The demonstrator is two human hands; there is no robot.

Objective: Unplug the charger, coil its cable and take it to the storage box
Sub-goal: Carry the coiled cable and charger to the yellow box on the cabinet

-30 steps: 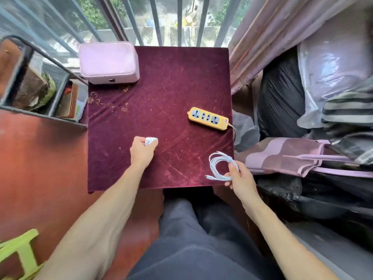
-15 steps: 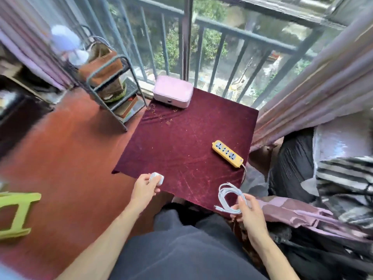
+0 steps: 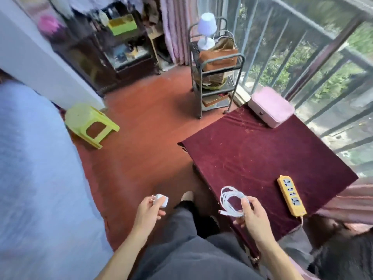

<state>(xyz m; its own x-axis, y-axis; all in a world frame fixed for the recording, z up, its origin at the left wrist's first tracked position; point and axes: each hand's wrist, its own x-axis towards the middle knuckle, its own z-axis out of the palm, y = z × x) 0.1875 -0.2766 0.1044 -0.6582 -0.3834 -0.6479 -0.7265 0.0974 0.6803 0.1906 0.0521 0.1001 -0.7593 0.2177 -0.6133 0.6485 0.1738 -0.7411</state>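
Observation:
My left hand grips a small white charger plug with its prongs pointing left, held over the red floor. My right hand holds the white cable wound into a coil, over the near corner of the table covered in dark red velvet. The plug and cable are separate pieces. A yellow power strip lies on the table to the right of my right hand with nothing plugged in. A pink closed box sits at the table's far corner by the railing.
A green plastic stool stands on the red floor to the left. A grey metal rack with a small lamp and bags stands beyond the table. A dark cabinet is at the back; a blue bed fills the left.
The view has swung left and risen, so the table now lies to the right. Both hands lifted off the table, still holding plug and coil.

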